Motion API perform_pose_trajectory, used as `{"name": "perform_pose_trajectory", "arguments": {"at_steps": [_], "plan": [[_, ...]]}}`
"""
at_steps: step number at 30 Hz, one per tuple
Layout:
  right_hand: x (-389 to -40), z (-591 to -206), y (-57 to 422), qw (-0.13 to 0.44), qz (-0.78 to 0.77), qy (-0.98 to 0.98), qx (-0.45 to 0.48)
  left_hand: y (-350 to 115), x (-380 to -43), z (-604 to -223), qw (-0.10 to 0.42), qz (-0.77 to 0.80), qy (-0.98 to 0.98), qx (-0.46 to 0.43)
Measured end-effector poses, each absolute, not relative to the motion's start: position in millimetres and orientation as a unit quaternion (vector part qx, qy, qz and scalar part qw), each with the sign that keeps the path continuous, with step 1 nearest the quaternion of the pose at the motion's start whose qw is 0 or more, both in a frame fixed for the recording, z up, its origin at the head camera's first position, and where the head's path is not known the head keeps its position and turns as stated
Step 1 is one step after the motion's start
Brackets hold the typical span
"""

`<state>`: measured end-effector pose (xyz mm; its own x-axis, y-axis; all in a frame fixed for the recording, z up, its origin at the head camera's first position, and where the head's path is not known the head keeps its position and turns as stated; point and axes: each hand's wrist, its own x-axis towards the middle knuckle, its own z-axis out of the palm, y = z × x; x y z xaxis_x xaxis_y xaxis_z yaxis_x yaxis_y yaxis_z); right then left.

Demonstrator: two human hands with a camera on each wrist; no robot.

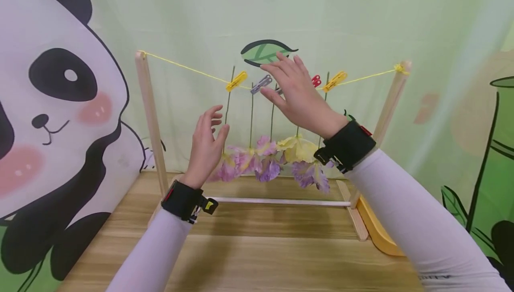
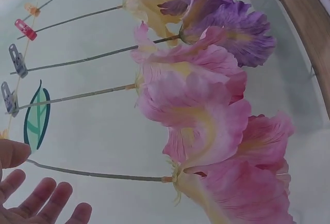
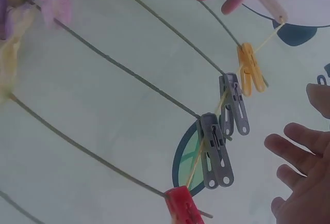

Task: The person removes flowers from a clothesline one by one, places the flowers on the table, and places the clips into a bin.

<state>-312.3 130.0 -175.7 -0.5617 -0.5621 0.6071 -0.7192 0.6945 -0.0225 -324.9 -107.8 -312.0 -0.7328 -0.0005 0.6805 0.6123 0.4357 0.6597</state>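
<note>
Several artificial flowers hang head-down by their stems from a yellow string (image 1: 180, 65), pinned with clothespins. At the left is a yellow clothespin (image 1: 236, 81); then come two grey ones, nearer the right wrist view's grey clothespin (image 3: 212, 149), a red clothespin (image 3: 181, 206) and another yellow one (image 1: 335, 81). Pink flowers (image 2: 201, 105), a pale yellow flower (image 1: 298, 149) and purple flowers (image 2: 232, 25) show. My left hand (image 1: 206, 142), holding nothing, is beside the leftmost stem, fingers loosely bent. My right hand (image 1: 299, 93) has spread fingers, holds nothing, and partly covers the middle clothespins in the head view.
Wooden posts, left (image 1: 150, 118) and right (image 1: 393, 100), carry the string; a white rod (image 1: 277, 201) joins them low down. A yellow tray (image 1: 377, 234) lies behind the right foot on the wooden table (image 1: 281, 260). A panda-printed cloth (image 1: 192, 15) stands behind.
</note>
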Motion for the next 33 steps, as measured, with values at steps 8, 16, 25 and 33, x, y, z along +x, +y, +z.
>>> {"name": "perform_pose_trajectory", "arguments": {"at_steps": [8,16,25,33], "plan": [[-325,-156,114,0.238,0.101,-0.902,0.345,-100,-334,-309,0.326,-0.513,-0.77,-0.196],[-335,-147,98,0.188,0.089,-0.92,0.333,-95,-334,-311,0.323,-0.52,-0.77,-0.18],[-339,-143,73,0.192,0.077,-0.917,0.341,-99,-332,-316,0.364,-0.503,-0.768,-0.157],[-338,-145,69,0.205,0.048,-0.925,0.317,-98,-331,-313,0.381,-0.489,-0.768,-0.16]]}}
